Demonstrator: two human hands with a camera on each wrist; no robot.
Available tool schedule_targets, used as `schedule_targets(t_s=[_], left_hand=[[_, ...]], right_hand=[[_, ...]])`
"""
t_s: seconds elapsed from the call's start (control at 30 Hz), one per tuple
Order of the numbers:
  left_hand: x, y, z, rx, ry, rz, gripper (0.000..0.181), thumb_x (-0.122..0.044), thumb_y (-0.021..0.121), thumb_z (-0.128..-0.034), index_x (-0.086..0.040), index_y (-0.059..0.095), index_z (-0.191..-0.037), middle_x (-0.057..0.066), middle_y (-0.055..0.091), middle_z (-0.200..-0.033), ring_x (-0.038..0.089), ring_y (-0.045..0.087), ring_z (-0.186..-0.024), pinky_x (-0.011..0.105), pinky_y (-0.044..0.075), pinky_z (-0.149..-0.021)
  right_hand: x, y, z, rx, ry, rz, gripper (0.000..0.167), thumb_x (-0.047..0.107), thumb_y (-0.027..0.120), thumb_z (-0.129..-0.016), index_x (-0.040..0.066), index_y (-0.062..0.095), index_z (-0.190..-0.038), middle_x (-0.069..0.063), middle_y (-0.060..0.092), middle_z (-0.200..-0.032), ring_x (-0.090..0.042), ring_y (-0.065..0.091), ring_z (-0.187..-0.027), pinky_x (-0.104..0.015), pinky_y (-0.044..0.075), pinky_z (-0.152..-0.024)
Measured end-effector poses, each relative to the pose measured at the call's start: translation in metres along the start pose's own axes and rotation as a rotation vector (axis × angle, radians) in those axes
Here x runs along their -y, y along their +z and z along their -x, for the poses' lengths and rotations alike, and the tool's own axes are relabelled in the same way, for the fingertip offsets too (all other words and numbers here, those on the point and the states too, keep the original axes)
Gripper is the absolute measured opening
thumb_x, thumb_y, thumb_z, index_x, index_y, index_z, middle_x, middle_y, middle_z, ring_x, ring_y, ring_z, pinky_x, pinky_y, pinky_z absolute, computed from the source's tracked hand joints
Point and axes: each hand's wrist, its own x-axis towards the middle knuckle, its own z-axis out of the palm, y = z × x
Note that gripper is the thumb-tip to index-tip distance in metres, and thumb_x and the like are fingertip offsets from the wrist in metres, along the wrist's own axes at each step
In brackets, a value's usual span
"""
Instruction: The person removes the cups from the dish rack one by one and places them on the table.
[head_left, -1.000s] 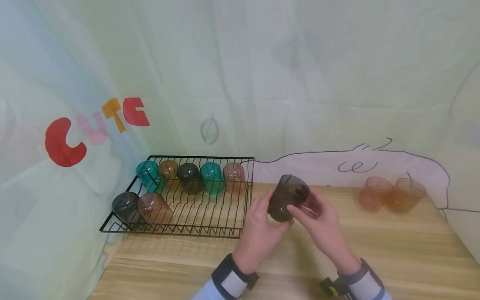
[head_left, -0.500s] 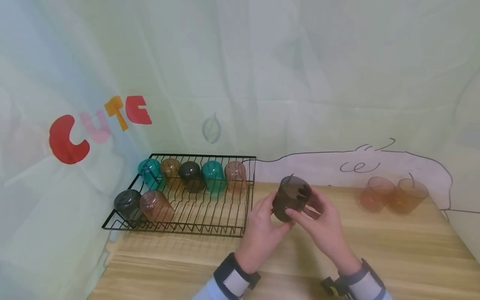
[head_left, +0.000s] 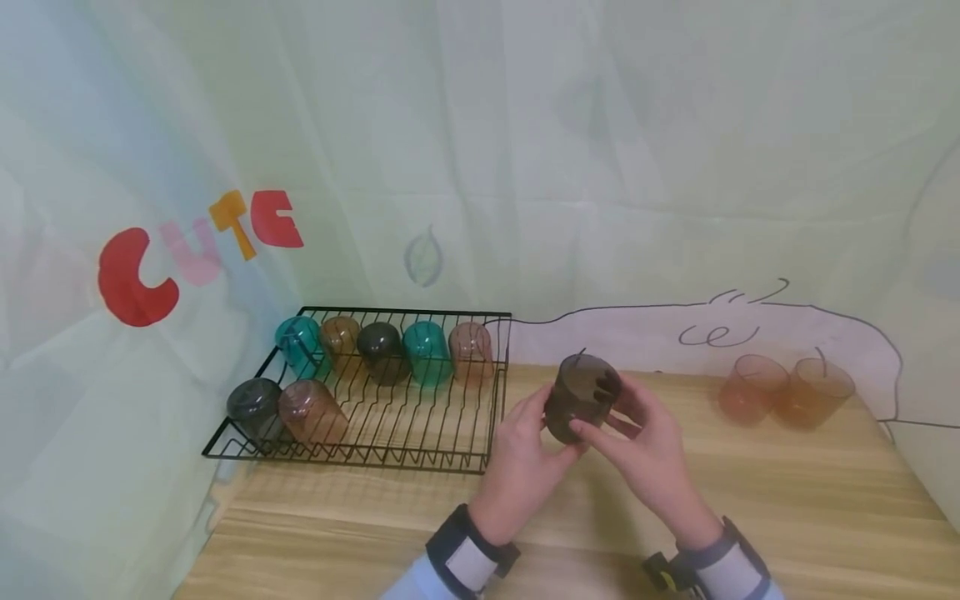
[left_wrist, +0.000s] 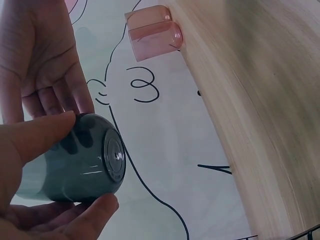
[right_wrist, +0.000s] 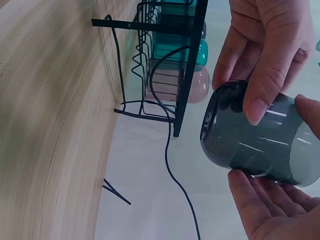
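Note:
Both hands hold a smoky grey transparent cup (head_left: 581, 398) above the wooden table, its mouth up and slightly tilted. My left hand (head_left: 521, 467) grips its left side low down, thumb in front. From the right, my right hand (head_left: 651, 446) grips it, thumb pressed on the front and fingers behind, dark through the wall. The left wrist view shows the grey cup's (left_wrist: 82, 160) ringed base, facing the table side. In the right wrist view, fingers and thumbs of both hands surround the cup (right_wrist: 260, 137).
A black wire rack (head_left: 420, 454) at left bears several upside-down cups in two rows: teal, brown, grey and pink. A pink cup (head_left: 752, 390) and an amber cup (head_left: 813, 393) stand upright at the table's back right. A printed curtain (head_left: 600, 167) hangs behind.
The hands and the grey cup have hardly moved; the cup is turned slightly more upright than a second ago. The whole view has shifted a little.

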Motion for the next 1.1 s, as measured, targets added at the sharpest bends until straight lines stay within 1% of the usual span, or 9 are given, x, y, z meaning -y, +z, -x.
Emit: schedule_targets(t_s=[0.23, 0.33, 0.43, 0.53, 0.7, 0.8, 0.87, 0.93, 1.1], left_hand=[[0.004, 0.001, 0.001, 0.020, 0.001, -0.033, 0.070, -0.035, 0.076, -0.0757, -0.019, 0.045, -0.136, 0.000, 0.056, -0.131, 0.010, 0.057, -0.114, 0.022, 0.052, -0.088], [0.006, -0.001, 0.002, 0.030, -0.023, -0.062, 0.071, -0.037, 0.075, -0.0763, -0.016, 0.045, -0.137, 0.005, 0.055, -0.133, 0.015, 0.057, -0.115, 0.027, 0.052, -0.091], [0.006, -0.006, 0.002, 0.047, -0.055, -0.079, 0.069, -0.037, 0.075, -0.0771, -0.015, 0.046, -0.136, 0.008, 0.054, -0.134, 0.019, 0.056, -0.119, 0.033, 0.050, -0.095], [0.007, -0.013, 0.000, 0.053, -0.062, -0.076, 0.065, -0.035, 0.073, -0.0792, -0.015, 0.047, -0.135, 0.009, 0.055, -0.134, 0.020, 0.053, -0.123, 0.035, 0.049, -0.097], [0.008, -0.025, -0.004, 0.024, -0.066, -0.104, 0.062, -0.040, 0.071, -0.0803, -0.016, 0.049, -0.134, 0.008, 0.056, -0.132, 0.020, 0.053, -0.123, 0.036, 0.048, -0.098], [0.009, -0.030, -0.005, -0.001, -0.063, -0.123, 0.062, -0.039, 0.071, -0.0801, -0.016, 0.050, -0.133, 0.008, 0.056, -0.132, 0.021, 0.053, -0.123, 0.036, 0.048, -0.098], [0.011, -0.033, -0.006, -0.020, -0.057, -0.132, 0.060, -0.037, 0.072, -0.0798, -0.015, 0.051, -0.132, 0.008, 0.057, -0.131, 0.022, 0.053, -0.122, 0.036, 0.048, -0.098], [0.014, -0.036, -0.007, -0.037, -0.056, -0.131, 0.059, -0.035, 0.073, -0.0797, -0.014, 0.051, -0.131, 0.008, 0.057, -0.131, 0.023, 0.053, -0.123, 0.037, 0.048, -0.098], [0.021, -0.040, -0.009, -0.074, -0.054, -0.156, 0.059, -0.035, 0.074, -0.0784, -0.015, 0.052, -0.130, 0.008, 0.057, -0.130, 0.022, 0.053, -0.122, 0.038, 0.048, -0.098]], right_hand=[[-0.008, 0.001, 0.000, -0.008, 0.015, 0.031, 0.067, 0.033, 0.083, -0.066, 0.019, 0.054, -0.125, -0.001, 0.062, -0.120, -0.019, 0.063, -0.105, -0.031, 0.056, -0.083], [-0.013, 0.000, -0.002, -0.001, 0.017, 0.036, 0.067, 0.034, 0.083, -0.066, 0.020, 0.054, -0.125, -0.001, 0.062, -0.121, -0.019, 0.062, -0.106, -0.032, 0.056, -0.084], [-0.017, -0.003, -0.004, -0.005, 0.014, 0.044, 0.066, 0.033, 0.083, -0.067, 0.020, 0.054, -0.124, -0.003, 0.062, -0.121, -0.021, 0.062, -0.108, -0.033, 0.056, -0.084], [-0.023, -0.008, -0.009, -0.024, 0.012, 0.047, 0.065, 0.030, 0.083, -0.067, 0.018, 0.054, -0.124, -0.004, 0.061, -0.121, -0.023, 0.061, -0.109, -0.032, 0.056, -0.084], [-0.035, -0.018, -0.019, -0.073, 0.048, 0.043, 0.070, 0.021, 0.084, -0.068, 0.013, 0.050, -0.128, -0.007, 0.059, -0.125, -0.022, 0.058, -0.111, -0.023, 0.054, -0.084], [-0.044, -0.026, -0.024, -0.105, 0.078, 0.063, 0.071, 0.021, 0.083, -0.069, 0.012, 0.049, -0.131, -0.008, 0.058, -0.126, -0.021, 0.057, -0.112, -0.022, 0.053, -0.085], [-0.050, -0.033, -0.027, -0.125, 0.101, 0.096, 0.073, 0.025, 0.083, -0.069, 0.014, 0.048, -0.132, -0.006, 0.057, -0.127, -0.019, 0.056, -0.112, -0.024, 0.053, -0.086], [-0.056, -0.040, -0.029, -0.150, 0.116, 0.124, 0.074, 0.028, 0.082, -0.069, 0.013, 0.047, -0.133, -0.007, 0.056, -0.128, -0.020, 0.056, -0.112, -0.029, 0.053, -0.087], [-0.073, -0.059, -0.033, -0.199, 0.184, 0.194, 0.079, 0.033, 0.081, -0.071, 0.009, 0.042, -0.135, -0.011, 0.053, -0.131, -0.026, 0.054, -0.117, -0.040, 0.051, -0.091]])
